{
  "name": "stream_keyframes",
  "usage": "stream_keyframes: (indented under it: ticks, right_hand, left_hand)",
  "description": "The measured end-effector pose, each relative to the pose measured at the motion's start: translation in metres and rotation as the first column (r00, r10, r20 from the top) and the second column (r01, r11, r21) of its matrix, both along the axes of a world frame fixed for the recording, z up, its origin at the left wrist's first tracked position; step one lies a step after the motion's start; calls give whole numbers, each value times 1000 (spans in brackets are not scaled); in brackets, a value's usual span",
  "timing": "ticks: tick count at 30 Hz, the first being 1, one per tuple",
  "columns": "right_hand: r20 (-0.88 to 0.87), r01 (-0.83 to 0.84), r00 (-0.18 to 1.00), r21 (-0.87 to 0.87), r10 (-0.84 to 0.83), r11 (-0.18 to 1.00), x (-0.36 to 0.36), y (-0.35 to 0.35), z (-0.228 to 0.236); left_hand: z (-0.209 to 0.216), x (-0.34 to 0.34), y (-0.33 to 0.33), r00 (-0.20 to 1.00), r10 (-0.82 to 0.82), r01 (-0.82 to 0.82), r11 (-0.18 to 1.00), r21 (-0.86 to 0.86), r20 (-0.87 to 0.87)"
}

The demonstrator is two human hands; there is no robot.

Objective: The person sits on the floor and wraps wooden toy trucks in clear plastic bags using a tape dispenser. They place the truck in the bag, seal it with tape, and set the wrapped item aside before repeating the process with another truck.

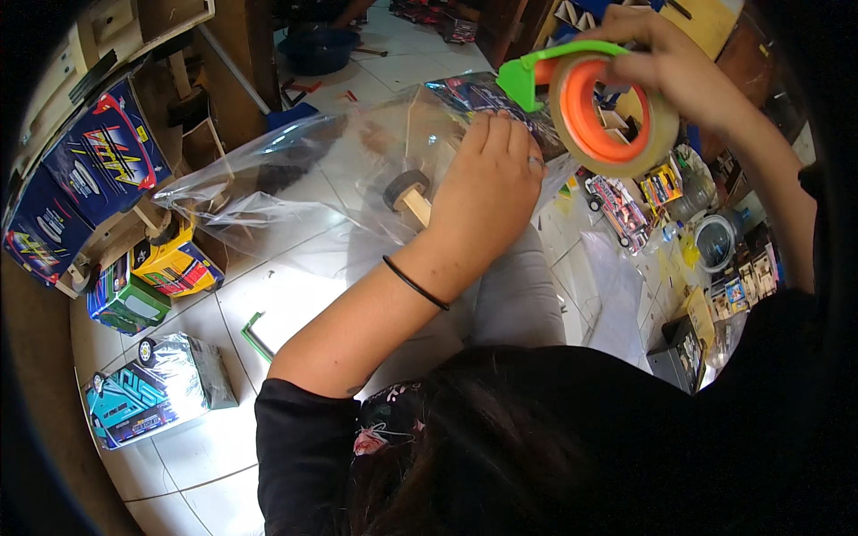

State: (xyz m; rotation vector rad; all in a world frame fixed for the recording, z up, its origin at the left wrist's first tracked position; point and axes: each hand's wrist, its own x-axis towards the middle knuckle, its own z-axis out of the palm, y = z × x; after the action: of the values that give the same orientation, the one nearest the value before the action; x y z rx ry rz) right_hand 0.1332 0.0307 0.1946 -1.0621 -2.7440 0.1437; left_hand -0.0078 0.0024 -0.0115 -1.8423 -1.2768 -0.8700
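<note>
On my lap lies a wooden toy truck with a dark printed panel (474,89), loosely wrapped in a clear plastic sheet (286,183). One black wheel (404,189) on a wooden piece shows through the plastic. My left hand (490,179) is closed over the wrapped truck, its fingers bent down onto the plastic; the fingertips are partly hidden. Raised at the upper right, my right hand (648,58) grips a green tape dispenser (520,85) carrying a roll of clear tape with an orange hub. The dispenser is above the truck's far right end.
Toy trucks in dark blue (103,156), yellow (179,263) and teal (130,402) stand at the left. A green plastic piece (256,338) lies on the tiled floor. At the right are another toy truck (618,210), plastic sheets (617,277) and clutter. A dark basin (319,51) sits far back.
</note>
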Motion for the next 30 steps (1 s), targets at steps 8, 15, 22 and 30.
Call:
stream_keyframes:
  ticks: [8,15,22,30]
  right_hand:
    - [-174,26,985,109,-6,994,88,-61,-64]
    - [-284,198,945,103,-162,975,92,-113,-119]
    - [-116,-62,989,247,93,967,83,-58,-133]
    - [-501,212,854,98,-136,972,212,45,-273]
  left_hand:
    - [2,1,0,999,14,-16,999,40,47]
    - [3,4,-5,992,-76,75,997,11,97]
    - [12,8,-9,919,38,-45,999,-10,-393]
    - [-42,21,-5,697,122,-303,943,-136,-706]
